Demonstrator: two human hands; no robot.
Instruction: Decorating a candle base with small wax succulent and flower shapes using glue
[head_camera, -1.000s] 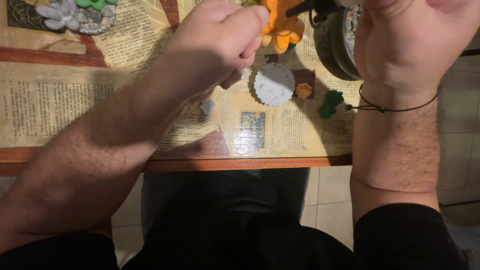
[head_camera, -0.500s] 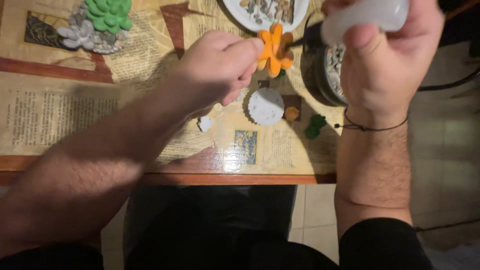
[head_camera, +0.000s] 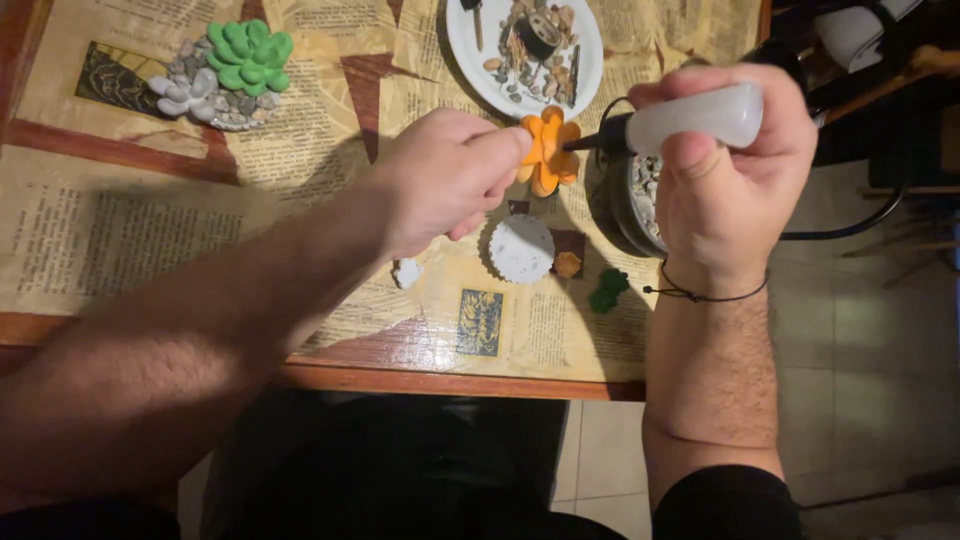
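Newspaper-covered table (head_camera: 120, 230) fills the view, with a white plate (head_camera: 470, 50) of bits at the far edge. Left hand (head_camera: 450, 175) pinches an orange flower (head_camera: 548, 150), now raised higher than a second ago. Right hand (head_camera: 725, 165) grips a translucent glue bottle (head_camera: 690, 118), whose dark nozzle now touches the flower's right side, above a white fluted disc (head_camera: 520, 248).

flower piece (head_camera: 549, 150) between hands, plate (head_camera: 470, 50) behind, disc (head_camera: 521, 248) before
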